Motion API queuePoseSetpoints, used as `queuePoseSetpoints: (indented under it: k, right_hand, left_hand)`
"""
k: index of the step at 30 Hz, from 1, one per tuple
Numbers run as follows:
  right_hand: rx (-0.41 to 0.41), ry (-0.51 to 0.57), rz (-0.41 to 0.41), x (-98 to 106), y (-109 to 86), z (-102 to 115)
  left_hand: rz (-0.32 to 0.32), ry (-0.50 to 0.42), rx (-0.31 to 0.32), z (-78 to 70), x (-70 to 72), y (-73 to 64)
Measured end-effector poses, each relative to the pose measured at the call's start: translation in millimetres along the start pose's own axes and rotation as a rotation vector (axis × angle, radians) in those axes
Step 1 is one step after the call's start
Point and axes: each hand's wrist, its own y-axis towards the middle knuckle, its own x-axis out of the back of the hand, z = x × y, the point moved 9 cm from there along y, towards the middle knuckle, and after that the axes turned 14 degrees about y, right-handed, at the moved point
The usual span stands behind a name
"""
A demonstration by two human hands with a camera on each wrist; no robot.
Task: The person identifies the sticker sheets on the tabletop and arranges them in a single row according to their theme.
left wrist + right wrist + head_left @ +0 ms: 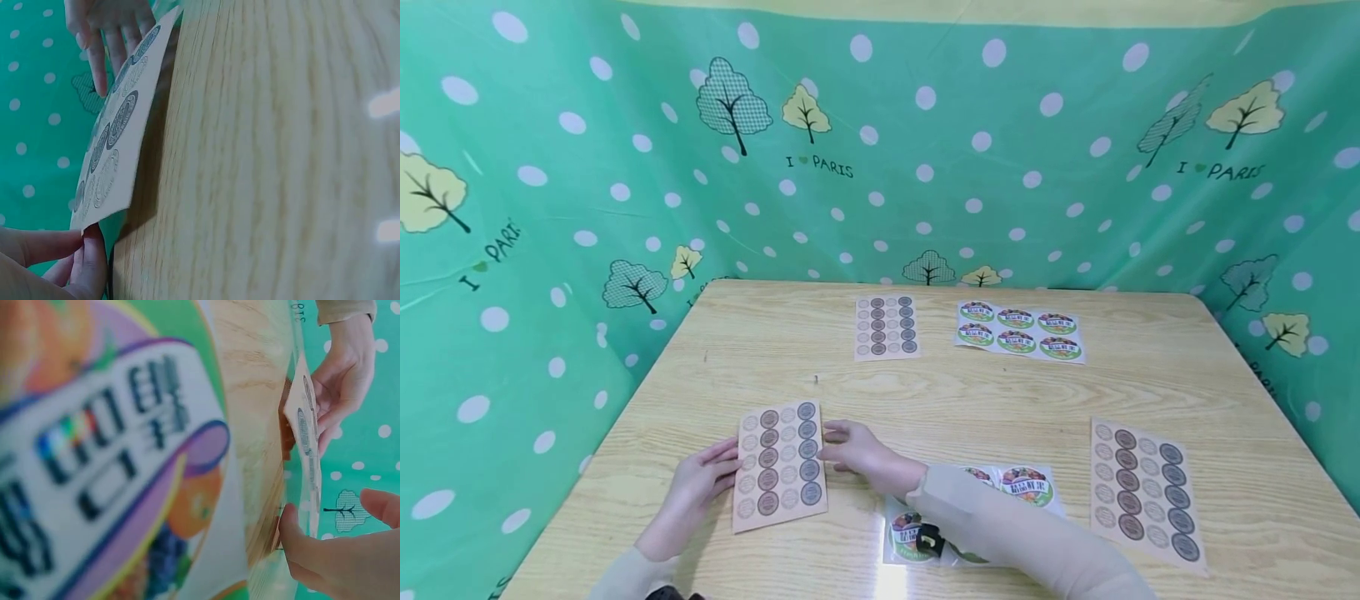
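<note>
A tan sheet of round stickers point(780, 467), in light and dark columns, is held at the left of the table. My left hand point(695, 497) pinches its left edge; in the left wrist view thumb and finger point(94, 259) meet at the sheet's edge. That view shows the sheet point(119, 137) tilted and raised, with a shadow on the wood below. At the right edge is my right hand point(868, 454), fingers extended. In the right wrist view, its fingertips point(290, 522) lie at the sheet's edge and the other digit stands apart.
Under my right forearm lies a sheet of oval fruit stickers point(1028, 486). Another tan sticker sheet point(1146, 492) is at the right. Toward the back lie a smaller-looking tan sheet point(887, 328) and a fruit sticker sheet point(1019, 331). A green dotted cloth point(925, 200) hangs behind the wooden table point(985, 404).
</note>
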Motion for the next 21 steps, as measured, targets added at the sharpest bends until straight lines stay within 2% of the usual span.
queuePoseSetpoints:
  k: [7, 15, 21]
  right_hand:
    - [0.004, 0.054, 0.005, -5, 7.5, 4]
    - [0.007, 0.059, -0.082, -1, 19.8, 6]
    - [0.009, 0.093, -0.113, -4, 26.9, 7]
  left_hand:
    - [0.000, 0.000, 0.023, -3.2, 2.1, -0.2]
    - [-0.019, -0.016, 0.017, -10.7, 7.6, 6.4]
    - [-0.022, -0.021, 0.008, -15.6, 12.8, 12.3]
